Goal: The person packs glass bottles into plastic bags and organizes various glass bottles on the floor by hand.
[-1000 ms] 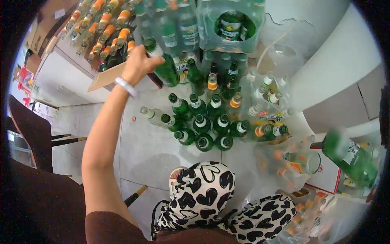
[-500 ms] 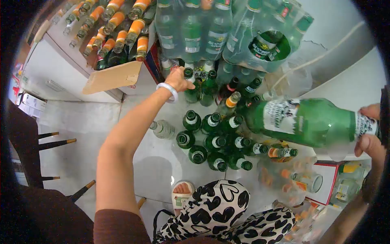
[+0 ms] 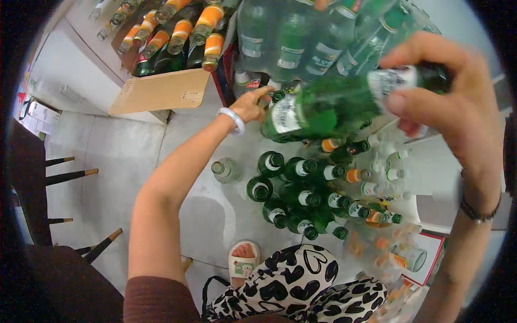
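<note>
My left hand (image 3: 249,107), a pale bangle at its wrist, has its fingers closed around a green bottle (image 3: 277,97) standing among others below the wrapped packs. Part of that bottle is hidden. Gripped by the neck in my right hand (image 3: 449,99) is a large green bottle (image 3: 334,105) with white labels, tilted nearly sideways. Its base lies close to my left fingertips in the view. Below it, several green bottles (image 3: 304,167) stand grouped on the floor, and a clear bottle (image 3: 226,170) stands at their left.
Orange-labelled bottles (image 3: 180,35) fill a cardboard box (image 3: 161,92) at the upper left. Plastic-wrapped bottle packs (image 3: 291,46) stand at the back. Wrapped clear bottles (image 3: 396,253) are at the right. Stool legs (image 3: 102,247) show at the left, my sandalled foot (image 3: 243,261) below.
My left hand has set its bottle upright among the others since the first frame. My right hand has brought its large bottle from the right edge up and leftward, above the floor bottles.
</note>
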{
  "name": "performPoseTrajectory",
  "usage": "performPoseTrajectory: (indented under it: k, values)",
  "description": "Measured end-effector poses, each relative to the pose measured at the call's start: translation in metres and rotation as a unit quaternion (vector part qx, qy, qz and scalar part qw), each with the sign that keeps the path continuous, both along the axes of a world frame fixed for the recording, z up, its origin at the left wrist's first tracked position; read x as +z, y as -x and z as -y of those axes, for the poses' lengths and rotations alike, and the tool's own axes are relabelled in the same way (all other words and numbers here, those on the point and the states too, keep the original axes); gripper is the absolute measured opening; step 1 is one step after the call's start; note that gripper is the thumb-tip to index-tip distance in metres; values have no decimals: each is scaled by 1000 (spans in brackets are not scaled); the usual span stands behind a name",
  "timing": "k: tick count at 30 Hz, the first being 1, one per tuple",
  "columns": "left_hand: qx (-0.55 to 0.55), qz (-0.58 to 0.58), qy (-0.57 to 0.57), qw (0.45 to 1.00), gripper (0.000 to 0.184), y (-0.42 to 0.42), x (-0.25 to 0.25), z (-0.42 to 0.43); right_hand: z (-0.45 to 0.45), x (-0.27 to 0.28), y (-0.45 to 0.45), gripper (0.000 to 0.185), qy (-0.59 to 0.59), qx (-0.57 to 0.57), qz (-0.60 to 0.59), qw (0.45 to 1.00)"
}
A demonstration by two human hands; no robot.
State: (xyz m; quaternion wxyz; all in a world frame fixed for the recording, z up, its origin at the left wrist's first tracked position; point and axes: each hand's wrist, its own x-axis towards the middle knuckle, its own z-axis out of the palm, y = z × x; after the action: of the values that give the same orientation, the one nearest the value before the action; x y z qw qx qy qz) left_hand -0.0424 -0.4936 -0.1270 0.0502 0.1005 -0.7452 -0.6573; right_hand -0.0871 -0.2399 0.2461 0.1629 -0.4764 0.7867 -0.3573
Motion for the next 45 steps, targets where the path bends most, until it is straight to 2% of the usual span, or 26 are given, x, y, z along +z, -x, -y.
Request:
performPoseTrajectory:
  k: [1,2,4,8,10,14,18,20,24,27,30,31,34,36,38,40,42,43,45]
  values:
    - [-13,6,34,999,69,-10,10,5,13,-8,-1,19,-6,10,-3,1000]
    - [29,15,-2,999,63,-24,18,8,26,-19,-4,18,-15,19,-3,1000]
    - [39,77,-66,994,57,-53,28,16,50,-40,-6,20,-15,64,-85,994]
    - [79,157,-78,981,51,-109,38,30,96,-114,3,23,61,143,-246,957]
    - [102,182,-74,975,55,-125,40,32,112,-145,0,12,6,112,-190,975]
    - [121,151,-85,977,56,-138,33,23,133,-210,1,12,5,66,-176,982]
    - [80,132,-46,987,61,-128,34,13,149,-239,-4,12,-34,38,-186,981]
    - [90,114,-18,989,61,-111,45,3,154,-245,-9,16,-122,25,-177,976]
    - [101,2,29,994,68,-84,12,-1,159,-270,-14,12,-94,-24,-149,984]
    - [96,76,-18,992,72,-71,8,-6,149,-255,-9,17,-97,-17,-101,990]
    - [102,71,-16,992,70,-69,1,1,145,-243,-7,23,-67,-6,-38,997]
    - [112,90,-95,985,68,-68,-1,1,138,-237,-6,30,-62,14,-58,996]
    - [116,96,-134,980,70,-68,5,-1,99,-214,1,29,4,35,-78,996]
    - [117,144,-129,974,71,-72,18,-4,63,-188,19,26,48,48,-107,992]
    - [140,135,-103,975,74,-80,24,-2,18,-153,34,18,30,-15,-101,994]
    - [157,125,-93,975,76,-95,33,-1,-33,-126,54,21,39,-58,-107,992]
    - [175,122,-60,975,73,-116,66,-4,-86,-106,67,23,24,-95,-124,987]
    - [176,96,-40,979,65,-130,80,-8,-110,-96,67,23,11,-132,-83,988]
    - [185,75,-8,980,60,-150,115,-25,-155,-85,64,23,-8,-182,-11,983]
